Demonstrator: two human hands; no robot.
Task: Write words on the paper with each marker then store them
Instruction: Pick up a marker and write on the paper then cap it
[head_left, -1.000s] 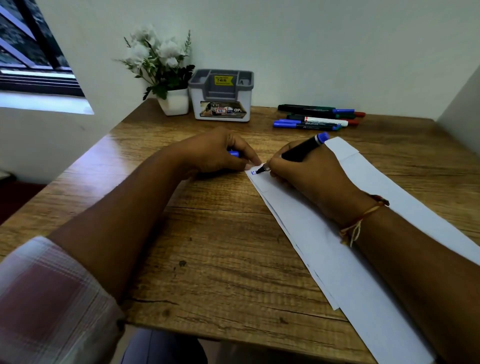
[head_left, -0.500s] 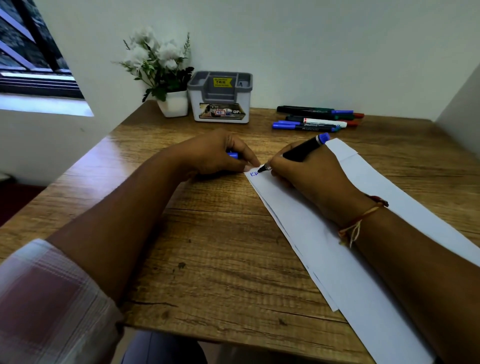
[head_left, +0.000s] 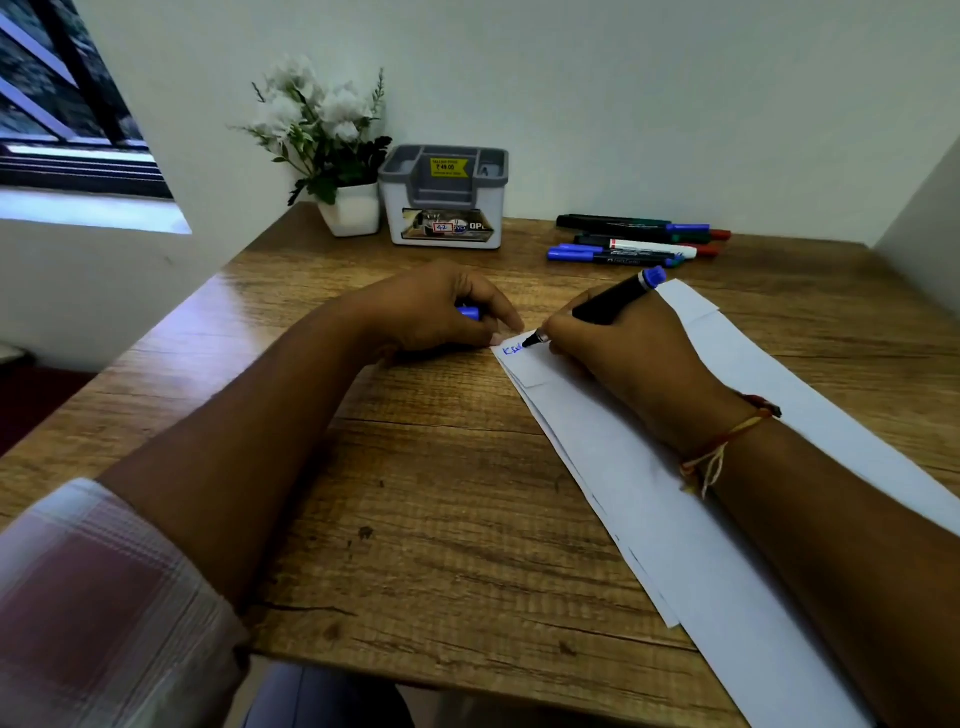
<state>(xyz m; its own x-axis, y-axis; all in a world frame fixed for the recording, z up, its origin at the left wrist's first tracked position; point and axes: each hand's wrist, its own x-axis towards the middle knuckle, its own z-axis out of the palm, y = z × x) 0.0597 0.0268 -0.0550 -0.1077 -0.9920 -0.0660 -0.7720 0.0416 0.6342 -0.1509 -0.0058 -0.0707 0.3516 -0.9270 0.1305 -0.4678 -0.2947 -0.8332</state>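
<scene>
Study nook: wooden desk (head_left: 415, 519), pen holder (head_left: 445, 200), flowerpot (head_left: 350, 210).

Black marker (head_left: 615, 301) with blue end, blue cap (head_left: 469, 313), blue ink (head_left: 513, 349) on white paper (head_left: 675, 519). Brown wood-grain table (head_left: 441, 519). 12 o'clock: grey-white holder (head_left: 444, 208), yellow sticker (head_left: 448, 167). 1 o'clock: spare markers (head_left: 631, 244), blue, green, red, black. 8 o'clock: pink-white plaid sleeve (head_left: 93, 597).

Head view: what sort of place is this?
Probably a home or small-office writing desk set in a room corner: a wooden table, a grey desk organiser beside a potted white flower plant, loose markers, and a window to the left.
</scene>
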